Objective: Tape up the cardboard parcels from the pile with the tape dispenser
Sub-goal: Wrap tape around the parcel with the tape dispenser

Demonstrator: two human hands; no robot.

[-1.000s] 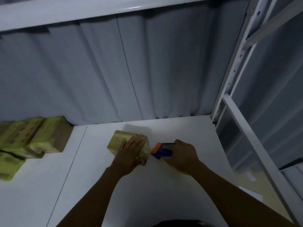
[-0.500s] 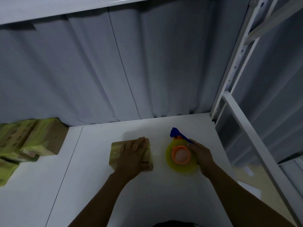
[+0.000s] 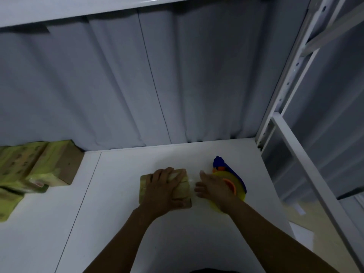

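A small cardboard parcel lies flat on the white table. My left hand lies spread on top of it and presses it down. Just to its right lies the tape dispenser, blue with an orange hub and a yellow tape roll, on its side on the table. My right hand is off the dispenser, between it and the parcel, with fingers loosely extended toward the parcel's right edge. It holds nothing that I can see.
A pile of cardboard parcels wrapped in yellow-green tape sits at the table's left rear. A grey curtain hangs behind the table. A white metal rack frame stands along the right side, where the table ends.
A second ago my right hand held the dispenser against the parcel. It then laid the dispenser on its side to the right, let go, and has moved back toward the parcel.
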